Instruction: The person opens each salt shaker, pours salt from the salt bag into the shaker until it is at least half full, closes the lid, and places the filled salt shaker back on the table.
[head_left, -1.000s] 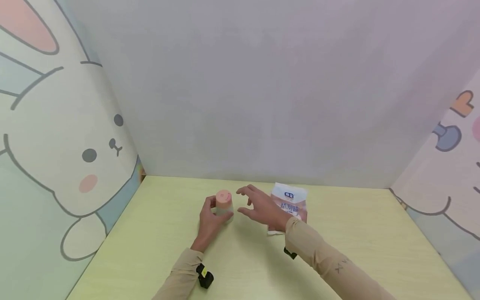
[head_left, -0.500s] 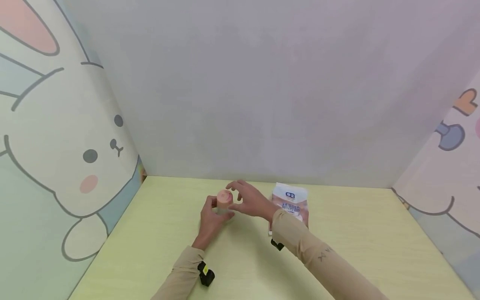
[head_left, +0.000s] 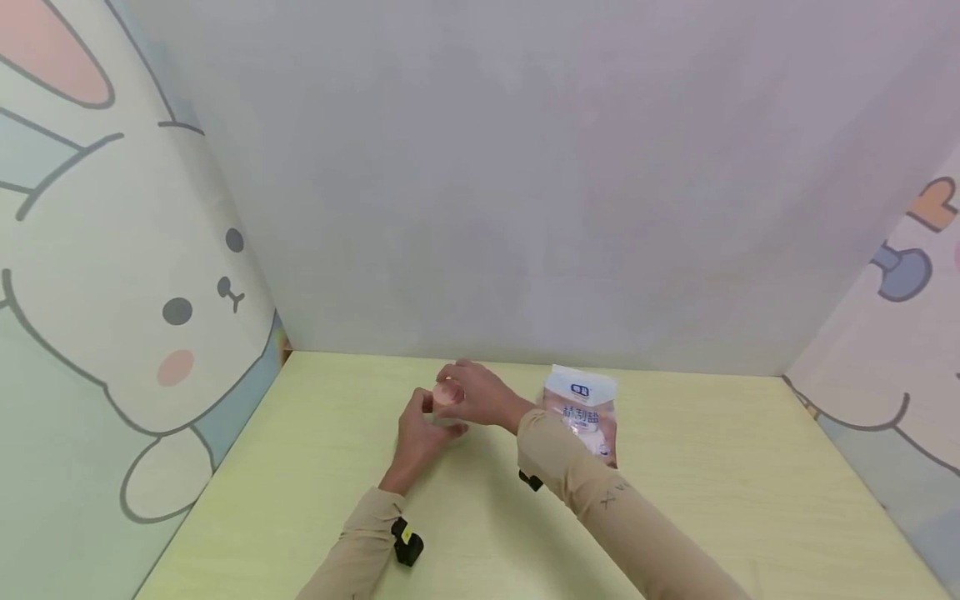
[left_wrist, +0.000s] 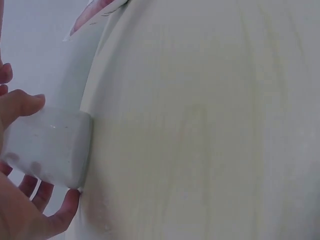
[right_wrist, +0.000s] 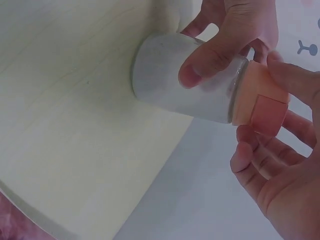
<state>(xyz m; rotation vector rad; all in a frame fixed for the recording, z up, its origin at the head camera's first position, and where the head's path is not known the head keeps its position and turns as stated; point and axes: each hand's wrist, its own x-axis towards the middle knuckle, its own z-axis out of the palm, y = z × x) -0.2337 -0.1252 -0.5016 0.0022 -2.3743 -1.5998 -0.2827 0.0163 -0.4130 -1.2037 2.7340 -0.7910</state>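
Orange cap [right_wrist: 252, 87] pinched by your right hand [head_left: 483, 396], white jar [right_wrist: 160, 77] gripped in your left hand [head_left: 416, 437] — jar upright on desk [head_left: 712, 483], toward far edge; printed bag [head_left: 579, 408] right of it, same edge.

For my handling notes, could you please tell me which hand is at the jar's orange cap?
It is the right hand, curled around the orange cap; the left hand instead grips the pale jar below it.

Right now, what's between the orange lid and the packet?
In the head view, the right grip and wrist lie between the orange lid and the packet.
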